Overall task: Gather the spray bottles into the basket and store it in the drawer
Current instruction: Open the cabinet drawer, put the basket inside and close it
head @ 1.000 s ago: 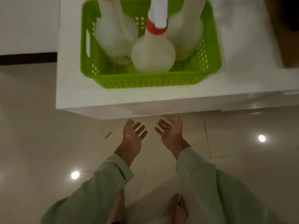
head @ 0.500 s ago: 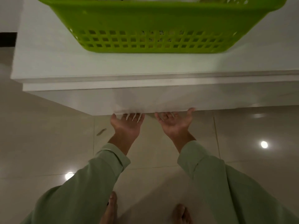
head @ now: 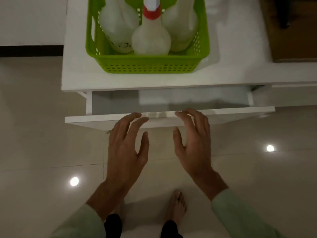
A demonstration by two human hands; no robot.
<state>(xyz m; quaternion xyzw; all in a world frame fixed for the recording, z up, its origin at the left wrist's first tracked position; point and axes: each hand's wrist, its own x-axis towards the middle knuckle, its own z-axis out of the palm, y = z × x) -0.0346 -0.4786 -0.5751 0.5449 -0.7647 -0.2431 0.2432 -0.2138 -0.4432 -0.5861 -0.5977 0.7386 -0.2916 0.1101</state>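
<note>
1. White cabinet top point(head: 77, 78) spanning the upper half of the view, with floor tiles point(head: 34, 134) below and around.
2. Drawer point(head: 171, 103) pulled partway out beneath the top edge, pale interior exposed, front panel point(head: 85, 120) nearest the body. Half a second ago shut, with the fingertips hooked under its lower edge.
3. Green basket point(head: 147, 66) standing on the cabinet top, not yet in the drawer, well beyond the fingertips and past the open cavity.
4. Three spray bottles point(head: 151, 40) upright inside the basket, the middle one with a red collar point(head: 151, 13), the two others behind it at left and right, pressed close together.
5. Left hand point(head: 127, 152) palm down, fingers spread and loose, gripping nothing; fingertips point(head: 137, 115) over the panel's top edge, contact impossible to judge through the blur.
6. Right hand point(head: 193, 148) likewise palm down and released, fingers point(head: 190, 112) splayed at the same edge, empty. Palms up in both earlier frames, now turned over.
7. Pale green sleeves point(head: 240, 217) at the bottom corners, one bare foot point(head: 176, 205) between them.
</note>
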